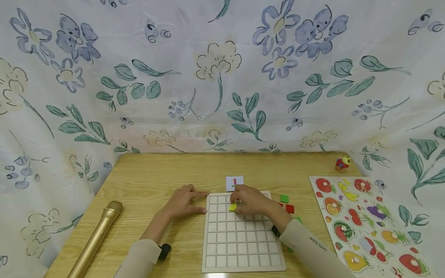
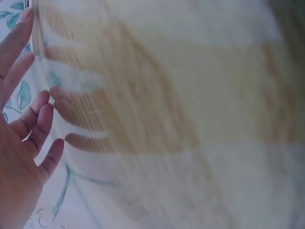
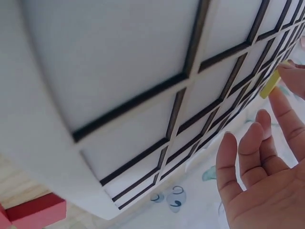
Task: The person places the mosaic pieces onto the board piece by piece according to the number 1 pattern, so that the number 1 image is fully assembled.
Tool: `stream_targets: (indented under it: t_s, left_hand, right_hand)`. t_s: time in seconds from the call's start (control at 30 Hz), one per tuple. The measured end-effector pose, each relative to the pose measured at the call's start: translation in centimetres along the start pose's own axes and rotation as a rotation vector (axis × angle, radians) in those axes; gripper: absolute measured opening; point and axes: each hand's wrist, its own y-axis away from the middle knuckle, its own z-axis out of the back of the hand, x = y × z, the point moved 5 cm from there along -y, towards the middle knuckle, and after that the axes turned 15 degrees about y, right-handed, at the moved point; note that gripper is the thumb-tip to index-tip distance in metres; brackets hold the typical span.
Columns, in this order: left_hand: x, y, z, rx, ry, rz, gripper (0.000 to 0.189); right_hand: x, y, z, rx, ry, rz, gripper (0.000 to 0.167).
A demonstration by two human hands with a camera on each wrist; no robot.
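Cream sleeves (image 1: 309, 247) lead to our left hand (image 1: 184, 200), spread at the left edge of the grid board (image 1: 231, 237), and right hand (image 1: 252, 200), pinching a yellow tile (image 1: 232, 207) at its upper cells; we judge tile-laying barely begun, with red tiles (image 1: 290, 209) and green tiles (image 1: 284, 198) lying rightward.

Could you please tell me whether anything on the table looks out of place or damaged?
Nothing looks spilled or damaged. The gold microphone at the left of the table seems slightly out of place, having no evident link to the grid board and coloured tiles.
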Motion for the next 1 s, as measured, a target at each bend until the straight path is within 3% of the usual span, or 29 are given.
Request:
stream_targets:
  t_s: [1.0]
  left_hand:
    - [0.13,-0.06,-0.06,-0.003,0.003,-0.007,0.062]
  right_hand:
    - [0.13,-0.57,-0.36,-0.006,-0.029,-0.010,0.018]
